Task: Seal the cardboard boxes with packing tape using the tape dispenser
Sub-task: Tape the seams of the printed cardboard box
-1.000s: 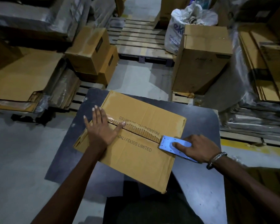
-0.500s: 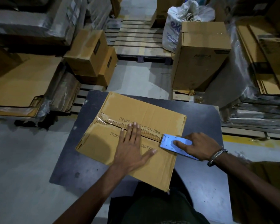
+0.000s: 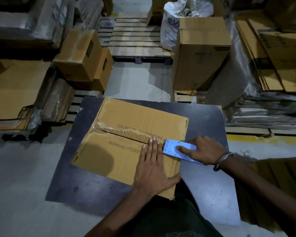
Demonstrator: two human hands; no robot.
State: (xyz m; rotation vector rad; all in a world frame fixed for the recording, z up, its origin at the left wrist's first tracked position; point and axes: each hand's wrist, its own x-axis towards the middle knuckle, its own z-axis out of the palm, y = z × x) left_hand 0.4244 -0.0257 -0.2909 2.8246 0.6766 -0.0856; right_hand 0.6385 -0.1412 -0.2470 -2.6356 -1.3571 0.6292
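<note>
- Your left hand (image 3: 154, 168) lies flat, fingers straight and together, pressing on the brown cardboard box (image 3: 126, 142) printed "PATANJALI FOODS", fingertips at the seam.
- Your right hand (image 3: 205, 151), a metal bracelet (image 3: 223, 159) on its wrist, grips the light blue flat-bodied tape dispenser (image 3: 174, 147), index finger stretched along its top.
- That dispenser sits at the box's 3 o'clock edge, its front touching the seam just beside your left fingertips.
- That box rests on a dark square table (image 3: 207, 189); a tall brown carton (image 3: 200, 53) stands at 1 o'clock.
</note>
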